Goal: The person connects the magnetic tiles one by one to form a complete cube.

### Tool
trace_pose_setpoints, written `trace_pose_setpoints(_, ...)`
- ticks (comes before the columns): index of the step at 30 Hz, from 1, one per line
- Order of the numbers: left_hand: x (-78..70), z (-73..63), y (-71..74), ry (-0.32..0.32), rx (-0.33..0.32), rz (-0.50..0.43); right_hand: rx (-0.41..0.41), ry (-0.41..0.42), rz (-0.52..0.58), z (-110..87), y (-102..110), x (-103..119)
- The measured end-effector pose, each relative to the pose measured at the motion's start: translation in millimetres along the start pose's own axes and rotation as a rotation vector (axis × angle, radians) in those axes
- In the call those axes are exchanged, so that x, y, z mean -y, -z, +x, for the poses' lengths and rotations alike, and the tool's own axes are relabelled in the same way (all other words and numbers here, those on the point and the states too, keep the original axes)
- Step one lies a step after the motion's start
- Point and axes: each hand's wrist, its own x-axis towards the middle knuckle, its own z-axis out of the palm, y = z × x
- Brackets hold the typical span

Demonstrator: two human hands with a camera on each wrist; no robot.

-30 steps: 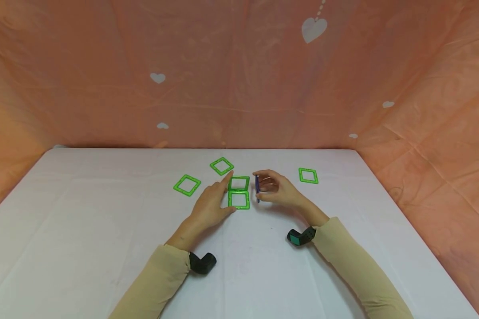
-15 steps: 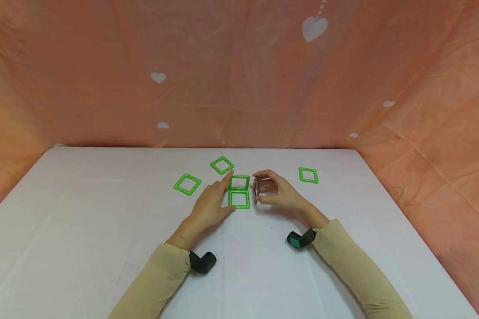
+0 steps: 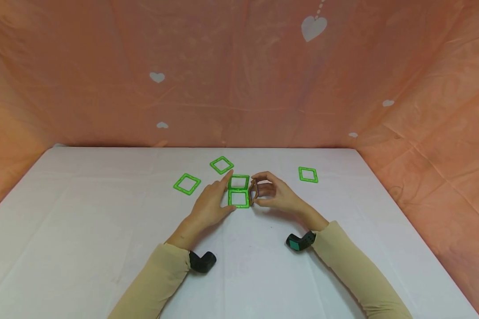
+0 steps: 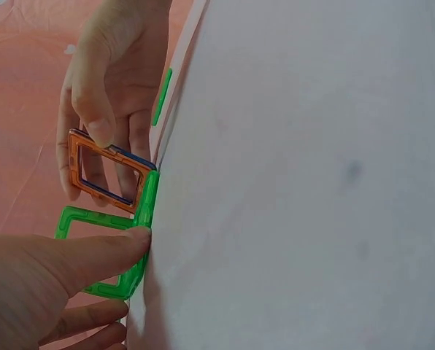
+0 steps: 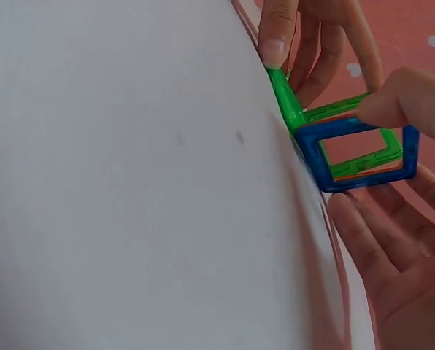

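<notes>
In the head view, two green square magnetic tiles meet at mid-table: one lies flat (image 3: pixel 239 206), the other stands upright (image 3: pixel 239 176) along its far edge. My left hand (image 3: pixel 207 204) holds them from the left, thumb on the flat tile's near corner, index finger by the upright one. My right hand (image 3: pixel 281 194) pinches an orange tile (image 4: pixel 74 162) and a blue tile (image 5: pixel 371 180), face to face and upright. Their lower edge is at the flat tile's right side; the left wrist view shows them touching or nearly so. Orange faces the green tiles, blue faces outward.
Loose green tiles lie flat on the white table (image 3: pixel 104 212): one at left (image 3: pixel 179 180), one at the back (image 3: pixel 216 161), one at right (image 3: pixel 309 181). An orange cloth (image 3: pixel 239 79) with pale hearts hangs behind and at the sides.
My right hand has moved slightly left, bringing the upright blue and orange pair up to the flat green tile and turning it so more of its face shows. My left hand keeps its place.
</notes>
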Motion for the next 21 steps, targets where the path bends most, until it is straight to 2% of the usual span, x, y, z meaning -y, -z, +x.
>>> trace_pose_setpoints(12,-0.1,-1.3,-1.5,0.017,0.009,-0.021,-0.003,-0.07,-0.026,-1.6,0.3,2.9)
trace_pose_setpoints(21,-0.9,-1.9,-2.4,-0.012,-0.024,-0.059,-0.046,-0.099,-0.027,-1.3,-2.2,5.5)
